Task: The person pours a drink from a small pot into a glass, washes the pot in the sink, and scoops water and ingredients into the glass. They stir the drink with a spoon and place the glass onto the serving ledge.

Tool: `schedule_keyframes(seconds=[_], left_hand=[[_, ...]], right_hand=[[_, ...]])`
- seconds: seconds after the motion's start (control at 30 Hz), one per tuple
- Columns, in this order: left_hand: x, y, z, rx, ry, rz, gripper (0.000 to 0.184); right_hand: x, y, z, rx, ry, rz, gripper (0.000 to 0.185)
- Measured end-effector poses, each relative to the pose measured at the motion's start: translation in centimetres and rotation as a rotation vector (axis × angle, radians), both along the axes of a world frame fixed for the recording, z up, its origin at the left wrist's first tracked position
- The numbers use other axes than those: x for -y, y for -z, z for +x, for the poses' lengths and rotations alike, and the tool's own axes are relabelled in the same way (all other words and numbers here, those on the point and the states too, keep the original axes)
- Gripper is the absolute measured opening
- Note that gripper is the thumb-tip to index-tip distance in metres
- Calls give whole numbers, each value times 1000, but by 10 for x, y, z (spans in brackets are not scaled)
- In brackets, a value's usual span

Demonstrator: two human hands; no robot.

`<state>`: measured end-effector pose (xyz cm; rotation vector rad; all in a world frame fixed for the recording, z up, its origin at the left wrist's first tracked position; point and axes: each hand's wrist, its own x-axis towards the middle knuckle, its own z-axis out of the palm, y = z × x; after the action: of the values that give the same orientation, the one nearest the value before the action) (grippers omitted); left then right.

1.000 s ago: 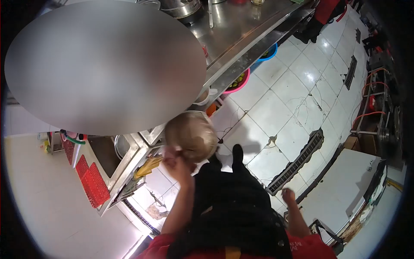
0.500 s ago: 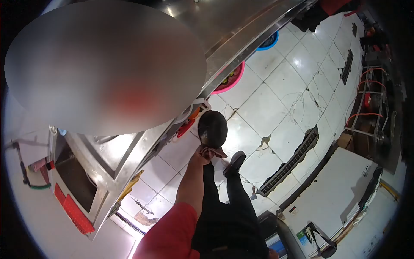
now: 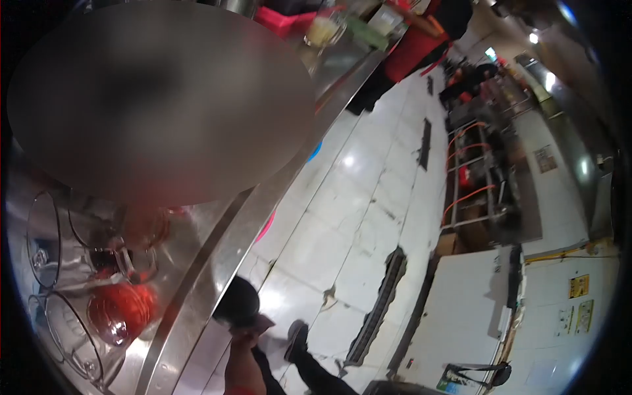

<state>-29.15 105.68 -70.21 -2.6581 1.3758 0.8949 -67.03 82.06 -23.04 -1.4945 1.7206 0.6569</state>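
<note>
My left hand [image 3: 243, 337] is closed at the lower middle, below the counter's edge. It grips a round black pan [image 3: 238, 301], with a small brownish cloth [image 3: 263, 323] at the fingers. The pan hangs over the tiled floor beside the steel counter [image 3: 191, 286], and its left side is partly hidden by the counter. My right hand is out of view. To the left on the counter are clear glass vessels [image 3: 69, 336] and a red vessel [image 3: 122, 313].
A person [image 3: 411, 49] in red and black stands along the counter's far end; another person [image 3: 471, 84] is farther back. A metal rack [image 3: 471, 178] and a white surface [image 3: 461, 309] are at the right. A dark drain grate [image 3: 382, 309] crosses the floor.
The view has swung up toward the counter and the far aisle. My left hand still holds the pan, now lower in view; my right hand has left view since the first frame.
</note>
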Motion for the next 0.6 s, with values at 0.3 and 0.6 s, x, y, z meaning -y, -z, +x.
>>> schedule_keyframes(seconds=[0.3, 0.6], left_hand=[[9, -12, -5, -213, -235, -132, 49], [39, 25, 14, 587, -238, -45, 15]], right_hand=[[36, -2, 48, -28, -57, -76, 52], [46, -4, 65, -54, -90, -89, 52]])
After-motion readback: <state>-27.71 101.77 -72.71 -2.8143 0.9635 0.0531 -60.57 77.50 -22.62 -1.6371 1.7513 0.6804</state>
